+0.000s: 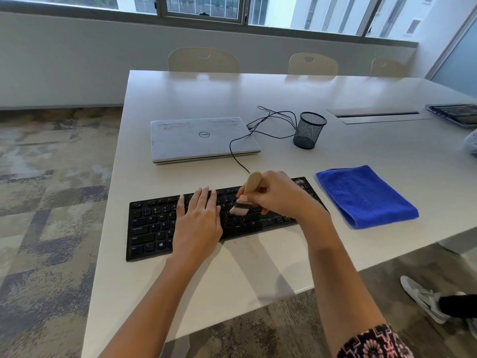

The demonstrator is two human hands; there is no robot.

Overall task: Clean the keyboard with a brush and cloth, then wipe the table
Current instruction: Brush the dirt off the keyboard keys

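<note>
A black keyboard (152,229) lies near the front edge of the white table (232,99). My left hand (197,220) rests flat on its middle keys with straight fingers. My right hand (277,195) grips a small brush (245,200) by its wooden handle, with the bristles down on the keys right of centre. Pale crumbs speckle the keyboard's far right corner (302,183). A folded blue cloth (364,196) lies on the table to the right of the keyboard, apart from it.
A shut grey laptop (204,138) sits behind the keyboard, with a black cable (268,125) looping beside it. A black mesh pen cup (309,130) stands to its right. A dark tray (456,115) is at the far right. Chairs (204,59) line the far side. A person's shoe (423,301) is on the floor at right.
</note>
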